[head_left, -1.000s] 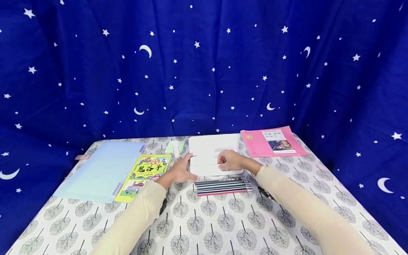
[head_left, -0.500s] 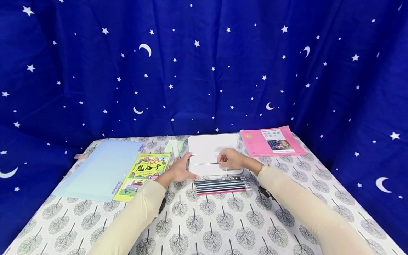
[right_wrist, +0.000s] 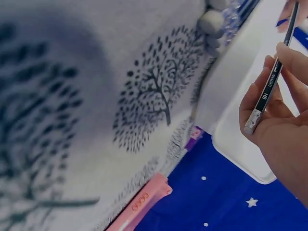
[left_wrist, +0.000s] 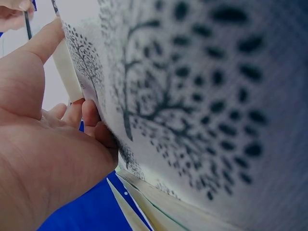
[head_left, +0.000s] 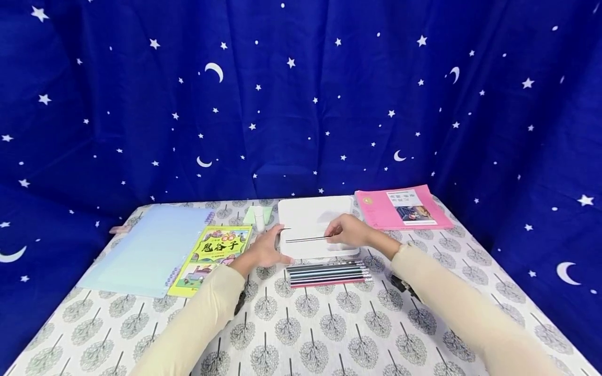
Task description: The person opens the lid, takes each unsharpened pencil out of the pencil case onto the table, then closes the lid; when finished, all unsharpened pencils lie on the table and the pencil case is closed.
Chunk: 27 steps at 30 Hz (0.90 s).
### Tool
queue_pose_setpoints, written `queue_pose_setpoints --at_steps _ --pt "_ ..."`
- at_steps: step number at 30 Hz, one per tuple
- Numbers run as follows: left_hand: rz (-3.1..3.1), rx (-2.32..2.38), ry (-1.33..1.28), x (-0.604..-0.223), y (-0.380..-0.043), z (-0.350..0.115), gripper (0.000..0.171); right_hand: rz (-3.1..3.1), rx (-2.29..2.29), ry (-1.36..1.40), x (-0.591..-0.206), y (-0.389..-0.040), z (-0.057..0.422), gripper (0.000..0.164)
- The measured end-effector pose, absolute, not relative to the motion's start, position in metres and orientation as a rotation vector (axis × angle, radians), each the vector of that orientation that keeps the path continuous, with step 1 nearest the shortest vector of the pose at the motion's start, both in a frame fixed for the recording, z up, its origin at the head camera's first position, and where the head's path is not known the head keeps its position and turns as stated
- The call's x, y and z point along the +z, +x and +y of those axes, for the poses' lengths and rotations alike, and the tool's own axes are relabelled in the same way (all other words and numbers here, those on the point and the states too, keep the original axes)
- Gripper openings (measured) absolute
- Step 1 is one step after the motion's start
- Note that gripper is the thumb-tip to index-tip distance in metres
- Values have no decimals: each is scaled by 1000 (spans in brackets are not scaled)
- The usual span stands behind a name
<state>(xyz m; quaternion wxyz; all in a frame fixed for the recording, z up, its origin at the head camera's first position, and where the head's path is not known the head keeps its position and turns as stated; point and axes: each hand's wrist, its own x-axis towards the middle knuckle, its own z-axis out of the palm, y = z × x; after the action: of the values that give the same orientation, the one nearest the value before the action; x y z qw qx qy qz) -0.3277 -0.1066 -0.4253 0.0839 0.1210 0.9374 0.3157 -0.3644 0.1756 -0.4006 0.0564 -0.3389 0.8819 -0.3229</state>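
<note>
In the head view a white box (head_left: 315, 211) stands open, its lid raised at the back. My left hand (head_left: 265, 251) grips its left end, thumb at the front corner and a finger at the back edge. My right hand (head_left: 350, 230) pinches a dark pencil (head_left: 305, 239) near its eraser end, holding it lengthwise over the tray of the box. In the right wrist view the pencil (right_wrist: 267, 91) shows HB lettering, a silver ferrule and a whitish eraser. A row of pencils (head_left: 329, 274), mostly dark with one pink, lies in front of the box.
On the left lie a pale blue ring-bound folder (head_left: 146, 250) and a yellow book (head_left: 213, 256). A white glue-stick-like tube (head_left: 259, 219) and a green paper (head_left: 268, 214) stand behind the left hand. A pink book (head_left: 402, 209) lies at back right.
My right hand has shifted slightly right and back, drawing the pencil with it, so more of the pencil shows. My left hand has stayed at the end of the box.
</note>
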Motion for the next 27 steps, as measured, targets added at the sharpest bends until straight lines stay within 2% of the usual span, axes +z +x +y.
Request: queue_pose_setpoints --at_steps 10,19,27 --pt "2796 940 352 -423 -326 -111 111 2641 -1009 -1126 -394 -324 188 7" --pt "2791 934 369 -422 -324 -109 111 2562 -1030 -1059 -396 -285 191 8" --pt "2807 900 384 -422 -326 -107 111 2576 -989 -1062 -405 -265 194 11"
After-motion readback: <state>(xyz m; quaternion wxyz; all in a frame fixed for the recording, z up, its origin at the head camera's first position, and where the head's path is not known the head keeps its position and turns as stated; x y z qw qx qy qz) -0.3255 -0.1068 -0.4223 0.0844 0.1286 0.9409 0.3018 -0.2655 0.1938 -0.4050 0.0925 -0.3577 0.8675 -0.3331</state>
